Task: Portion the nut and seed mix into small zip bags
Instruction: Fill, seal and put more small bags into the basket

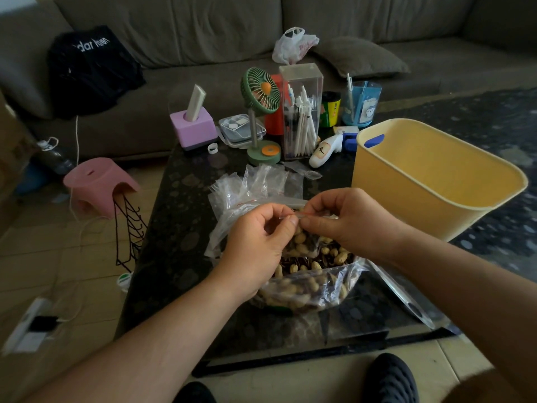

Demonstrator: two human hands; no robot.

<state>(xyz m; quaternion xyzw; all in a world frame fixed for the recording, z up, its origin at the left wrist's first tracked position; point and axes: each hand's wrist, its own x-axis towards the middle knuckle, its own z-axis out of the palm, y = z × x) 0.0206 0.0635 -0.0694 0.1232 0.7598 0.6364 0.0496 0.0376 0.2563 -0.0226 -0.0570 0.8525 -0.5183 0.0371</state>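
Observation:
A large clear bag of peanuts and dark seeds (308, 283) lies on the dark table (180, 228) in front of me. Above it I hold a small clear zip bag (312, 228) with a red line along its top strip. My left hand (258, 242) and my right hand (348, 219) both pinch that strip, fingertips meeting at its middle. Peanuts show through the small bag below my fingers. A pile of empty small zip bags (255, 187) lies just behind my hands.
A yellow plastic bin (430, 181) stands at the right of the table. At the back are a green desk fan (260, 112), a clear pen holder (300, 112), a purple box (193, 126), a blue cup (361, 103). A pink stool (98, 184) sits on the floor left; a sofa (232, 30) behind.

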